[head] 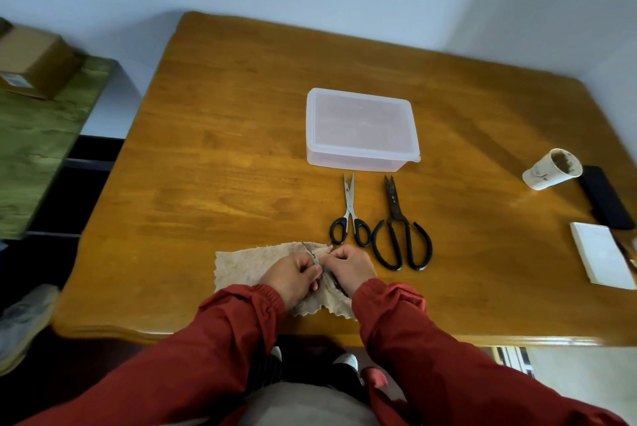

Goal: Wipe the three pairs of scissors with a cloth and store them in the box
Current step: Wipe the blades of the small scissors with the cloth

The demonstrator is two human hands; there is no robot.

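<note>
Left hand (293,275) and right hand (351,268) both pinching small scissors (312,255) between them, over cloth (248,263), lidded box (360,127) beyond

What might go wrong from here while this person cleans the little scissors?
1. The left hand and right hand both pinch the small scissors close to the thin blades; a slip might cut them.
2. The cloth lies at the near edge of the table and may slide off.
3. The box has its lid on, so storing needs a free hand first.
</note>
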